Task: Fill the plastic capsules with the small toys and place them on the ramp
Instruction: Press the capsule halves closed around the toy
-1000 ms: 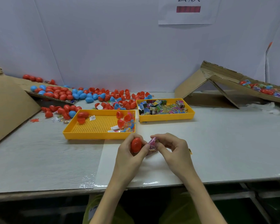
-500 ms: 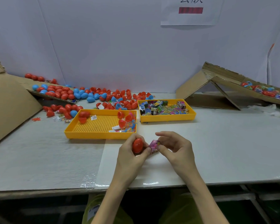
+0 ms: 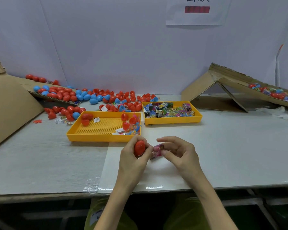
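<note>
The red egg-shaped plastic capsule (image 3: 139, 147) sits gripped in the left hand (image 3: 133, 161) over the near table. The right hand (image 3: 178, 153) pinches a pink wrapped toy (image 3: 157, 151) touching it, seemingly not yet inside. Many capsules already lie on the brown cardboard ramp (image 3: 20, 80); more loose shells wait in the yellow plastic tray (image 3: 103, 137).

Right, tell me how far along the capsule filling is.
Done: many closed capsules lie on the left cardboard ramp. In hand: the left hand holds a red capsule; the right hand pinches a pink toy packet beside it. To do: loose capsule halves and a yellow tray full of packets.
</note>
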